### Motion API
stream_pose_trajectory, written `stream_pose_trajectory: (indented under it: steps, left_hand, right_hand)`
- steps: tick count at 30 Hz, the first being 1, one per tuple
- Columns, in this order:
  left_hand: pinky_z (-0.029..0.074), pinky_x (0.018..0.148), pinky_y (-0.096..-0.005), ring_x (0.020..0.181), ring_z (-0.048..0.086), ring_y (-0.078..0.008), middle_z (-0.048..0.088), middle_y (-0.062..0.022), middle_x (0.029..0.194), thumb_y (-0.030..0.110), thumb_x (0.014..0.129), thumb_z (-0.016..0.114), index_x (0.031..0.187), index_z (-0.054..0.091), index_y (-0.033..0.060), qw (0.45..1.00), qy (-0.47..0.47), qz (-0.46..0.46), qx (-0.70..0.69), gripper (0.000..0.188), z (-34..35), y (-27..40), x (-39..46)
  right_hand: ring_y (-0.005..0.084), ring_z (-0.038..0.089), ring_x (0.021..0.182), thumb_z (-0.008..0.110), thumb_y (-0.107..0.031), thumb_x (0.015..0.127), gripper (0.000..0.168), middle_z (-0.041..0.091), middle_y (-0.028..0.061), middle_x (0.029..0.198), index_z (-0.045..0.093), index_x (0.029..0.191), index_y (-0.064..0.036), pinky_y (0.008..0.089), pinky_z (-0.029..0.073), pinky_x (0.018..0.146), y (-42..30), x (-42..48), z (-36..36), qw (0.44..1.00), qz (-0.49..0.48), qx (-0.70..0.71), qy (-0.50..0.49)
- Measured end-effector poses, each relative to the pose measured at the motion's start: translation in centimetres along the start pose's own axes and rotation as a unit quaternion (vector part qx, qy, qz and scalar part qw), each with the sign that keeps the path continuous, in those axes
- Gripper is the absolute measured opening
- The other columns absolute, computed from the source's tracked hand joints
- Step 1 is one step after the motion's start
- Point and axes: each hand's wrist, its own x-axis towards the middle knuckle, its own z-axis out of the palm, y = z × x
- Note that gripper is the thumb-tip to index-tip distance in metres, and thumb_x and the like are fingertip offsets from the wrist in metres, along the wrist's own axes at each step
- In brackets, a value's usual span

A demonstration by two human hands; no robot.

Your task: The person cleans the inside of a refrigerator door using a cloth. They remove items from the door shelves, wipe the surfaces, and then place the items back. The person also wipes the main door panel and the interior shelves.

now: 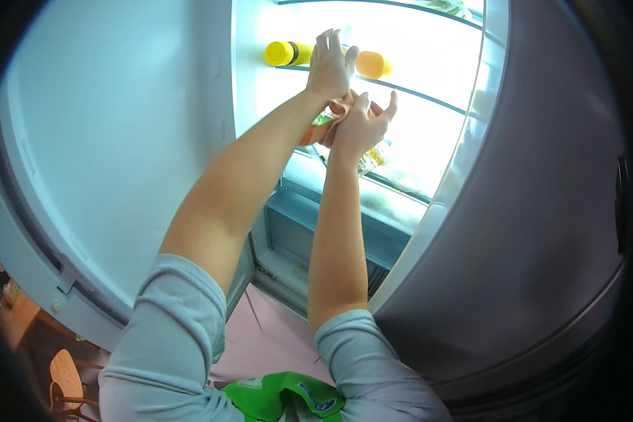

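My left hand (331,66) reaches into a lit refrigerator, fingers raised and apart, in front of the middle shelf (416,94). It partly covers a yellow bottle (280,54) with a dark band, which lies on its side. On the other side of the hand is an orange-yellow container (373,65). Lower down, my right hand (361,126) grips a crumpled brown cloth (338,113), with its index finger sticking up. Behind that hand and the cloth, a plastic package bearing print (374,157) is partly hidden.
The white refrigerator door (116,105) stands open on the left. A dark grey door or panel (538,184) curves along the right. Lower compartments (295,211) lie beneath the shelves. A wooden chair (66,377) is at the lower left, and greens (451,7) sit on the upper shelf.
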Motion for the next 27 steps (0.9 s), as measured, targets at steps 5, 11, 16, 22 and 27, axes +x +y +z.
stream_pose_trajectory:
  steps: [5,11,16,22,27]
  left_hand:
    - [0.03,0.099,-0.0428,0.111,0.038,-0.036,0.037,-0.0241,0.117,0.029,0.096,0.044,0.113,0.041,-0.0047,0.958,0.107,-0.202,-0.176,0.038,-3.5,6.8,-5.0]
    - [0.027,0.103,-0.0385,0.118,0.036,-0.0282,0.033,-0.0185,0.13,0.019,0.097,0.04,0.122,0.04,-0.0052,0.93,0.118,-0.267,-0.221,0.034,-12.0,19.3,-17.8]
    - [0.027,0.104,-0.0467,0.125,0.034,-0.0288,0.033,-0.018,0.136,0.023,0.088,0.048,0.129,0.038,0.0016,0.958,0.129,-0.076,-0.244,0.047,-23.4,27.9,-26.4]
    - [0.028,0.105,-0.0453,0.127,0.038,-0.0261,0.043,-0.0107,0.136,0.036,0.093,0.039,0.137,0.037,0.0083,0.71,0.403,0.171,-0.552,0.052,-33.7,27.5,-24.4]
    - [0.04,0.094,-0.037,0.112,0.048,-0.0212,0.05,-0.009,0.123,0.033,0.095,0.043,0.13,0.044,0.003,0.899,0.245,-0.345,-0.116,0.047,-44.6,19.4,-33.9]
  right_hand:
    - [0.017,0.057,0.084,0.052,-0.018,0.093,0.038,0.055,0.01,0.096,0.041,0.124,0.001,0.0295,0.047,0.071,5.0,-8.1,-2.5,0.962,0.123,0.244,-0.027]
    - [0.0122,0.055,0.067,0.054,-0.026,0.091,0.028,0.055,0.0042,0.081,0.053,0.105,-0.003,0.0249,0.048,0.058,4.7,-21.4,-11.8,0.828,0.476,0.167,-0.246]
    - [0.0127,0.056,0.074,0.06,-0.019,0.089,0.02,0.059,0.0056,0.086,0.059,0.098,-0.001,0.027,0.048,0.066,7.9,-29.9,-21.8,0.826,0.471,0.05,-0.307]
    - [0.0098,0.057,0.075,0.061,-0.016,0.088,0.017,0.061,0.0047,0.08,0.062,0.09,0.001,0.0248,0.047,0.067,7.4,-33.6,-36.9,0.795,0.382,-0.233,-0.41]
    - [0.0113,0.057,0.074,0.06,-0.017,0.088,0.018,0.061,0.005,0.079,0.061,0.089,0.001,0.0254,0.047,0.065,5.2,-33.9,-42.7,0.747,0.495,-0.24,-0.373]
